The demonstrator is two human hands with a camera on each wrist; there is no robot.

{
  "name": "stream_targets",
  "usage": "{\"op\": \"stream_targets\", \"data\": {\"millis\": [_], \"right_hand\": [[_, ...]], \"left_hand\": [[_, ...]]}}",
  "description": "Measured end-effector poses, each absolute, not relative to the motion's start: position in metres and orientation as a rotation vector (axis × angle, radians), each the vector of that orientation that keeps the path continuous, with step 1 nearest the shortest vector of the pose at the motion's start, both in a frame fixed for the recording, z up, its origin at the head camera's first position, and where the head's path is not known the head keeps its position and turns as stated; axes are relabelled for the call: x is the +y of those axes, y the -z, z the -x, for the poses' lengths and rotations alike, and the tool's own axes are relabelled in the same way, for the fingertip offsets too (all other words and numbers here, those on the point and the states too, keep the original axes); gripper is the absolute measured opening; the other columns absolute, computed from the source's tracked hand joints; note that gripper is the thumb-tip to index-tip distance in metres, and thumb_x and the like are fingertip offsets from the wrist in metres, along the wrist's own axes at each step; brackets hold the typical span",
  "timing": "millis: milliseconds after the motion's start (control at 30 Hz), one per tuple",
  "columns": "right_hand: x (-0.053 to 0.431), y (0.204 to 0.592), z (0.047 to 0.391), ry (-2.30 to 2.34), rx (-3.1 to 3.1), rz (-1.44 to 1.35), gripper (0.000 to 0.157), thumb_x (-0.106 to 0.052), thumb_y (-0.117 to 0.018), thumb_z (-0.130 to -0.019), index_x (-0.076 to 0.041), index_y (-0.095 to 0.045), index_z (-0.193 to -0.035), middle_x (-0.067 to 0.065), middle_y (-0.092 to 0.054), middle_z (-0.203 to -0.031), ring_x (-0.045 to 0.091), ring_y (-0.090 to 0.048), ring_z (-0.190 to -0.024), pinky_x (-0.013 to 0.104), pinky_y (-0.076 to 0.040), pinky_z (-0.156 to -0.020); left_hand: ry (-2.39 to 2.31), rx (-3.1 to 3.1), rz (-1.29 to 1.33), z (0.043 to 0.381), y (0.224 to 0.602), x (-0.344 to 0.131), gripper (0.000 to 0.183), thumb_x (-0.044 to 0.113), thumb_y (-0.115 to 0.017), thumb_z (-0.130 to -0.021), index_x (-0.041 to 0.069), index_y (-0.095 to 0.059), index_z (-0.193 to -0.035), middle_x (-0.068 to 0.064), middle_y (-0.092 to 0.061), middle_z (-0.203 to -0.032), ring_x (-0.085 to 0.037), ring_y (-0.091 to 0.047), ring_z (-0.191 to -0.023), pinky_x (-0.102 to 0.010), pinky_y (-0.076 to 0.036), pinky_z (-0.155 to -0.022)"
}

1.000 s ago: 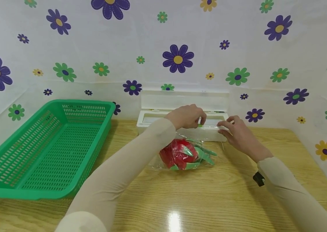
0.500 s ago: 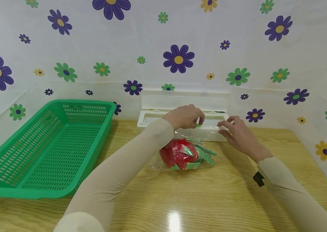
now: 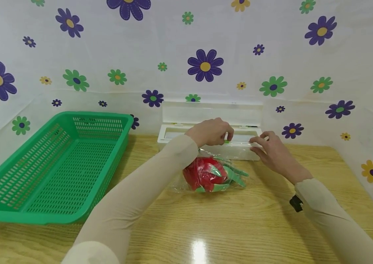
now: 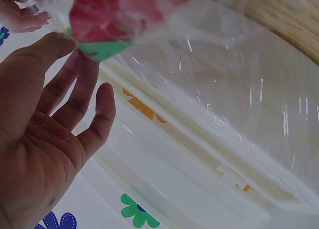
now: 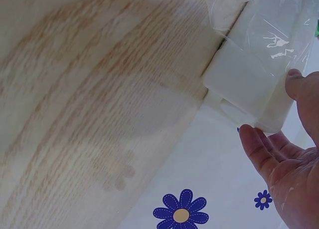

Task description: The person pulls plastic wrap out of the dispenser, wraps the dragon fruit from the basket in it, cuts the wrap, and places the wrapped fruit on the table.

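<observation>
Standing open: 1 white cling-film dispenser [image 3: 236,151]. Left hand [image 3: 210,132] is pinching its green slider [image 3: 227,141], right hand [image 3: 274,154] its right end; 1 film-wrapped red-and-green object [image 3: 210,174] is lying in front.

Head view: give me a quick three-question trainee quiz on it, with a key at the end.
1. Multiple choice: where is the red-and-green item in clear plastic?
A) In the green basket
B) In front of the white film dispenser
C) Behind the dispenser
2. True or false: the dispenser's lid is closed.
3. Fill in: of the two hands, the ____ one is at the green tab.

Key: 1. B. 2. False; the lid stands open. 3. Left.
</observation>
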State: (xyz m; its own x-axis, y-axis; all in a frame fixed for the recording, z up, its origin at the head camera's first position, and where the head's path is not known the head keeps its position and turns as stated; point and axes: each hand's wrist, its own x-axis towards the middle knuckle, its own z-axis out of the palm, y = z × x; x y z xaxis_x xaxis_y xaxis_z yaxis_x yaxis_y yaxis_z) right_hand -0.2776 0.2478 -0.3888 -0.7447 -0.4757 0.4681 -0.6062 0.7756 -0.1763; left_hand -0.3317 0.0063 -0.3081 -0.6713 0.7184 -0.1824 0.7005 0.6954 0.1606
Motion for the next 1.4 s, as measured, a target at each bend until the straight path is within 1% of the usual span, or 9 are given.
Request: {"op": "stream_targets", "data": {"millis": [300,933,1167,1400], "right_hand": [[0.2473,0.3895,0.2780,-0.451,-2.543,-0.845,0.015,-0.004,-0.071,-0.095,-0.005,-0.069,-0.109,0.031,-0.062,-0.104,0.040,-0.061,-0.085,0.050,-0.055,-0.071],[0.2451,0.3886,0.2748,-0.471,-2.659,-0.767,0.017,-0.007,-0.068,-0.097,-0.006,-0.069,-0.114,0.033,-0.060,-0.113,0.044,-0.062,-0.094,0.054,-0.058,-0.078],[0.2455,0.3892,0.2763,-0.455,-2.597,-0.799,0.015,-0.005,-0.069,-0.096,-0.005,-0.068,-0.111,0.033,-0.062,-0.107,0.044,-0.062,-0.091,0.054,-0.058,-0.076],[0.2456,0.3885,0.2753,-0.456,-2.608,-0.785,0.014,-0.005,-0.069,-0.096,-0.005,-0.069,-0.111,0.033,-0.062,-0.108,0.045,-0.063,-0.093,0.054,-0.059,-0.077]], "left_hand": [[-0.095,2.674,-1.132,0.3337,0.3099,0.0041,0.022,0.011,-0.063,-0.099,0.020,-0.070,-0.118,-0.002,-0.069,-0.104,-0.015,-0.059,-0.090,-0.030,-0.054,-0.082],[-0.112,2.675,-1.144,0.3314,0.3112,-0.0008,0.019,0.014,-0.065,-0.099,0.018,-0.070,-0.117,-0.003,-0.070,-0.105,-0.016,-0.060,-0.089,-0.029,-0.054,-0.082],[-0.109,2.689,-1.145,0.3316,0.3116,-0.0005,0.019,0.013,-0.064,-0.099,0.018,-0.070,-0.116,-0.002,-0.070,-0.104,-0.016,-0.060,-0.089,-0.030,-0.054,-0.081],[-0.114,2.701,-1.152,0.3327,0.3128,0.0002,0.020,0.011,-0.064,-0.098,0.018,-0.072,-0.116,-0.003,-0.070,-0.105,-0.016,-0.060,-0.090,-0.030,-0.055,-0.082]]}}
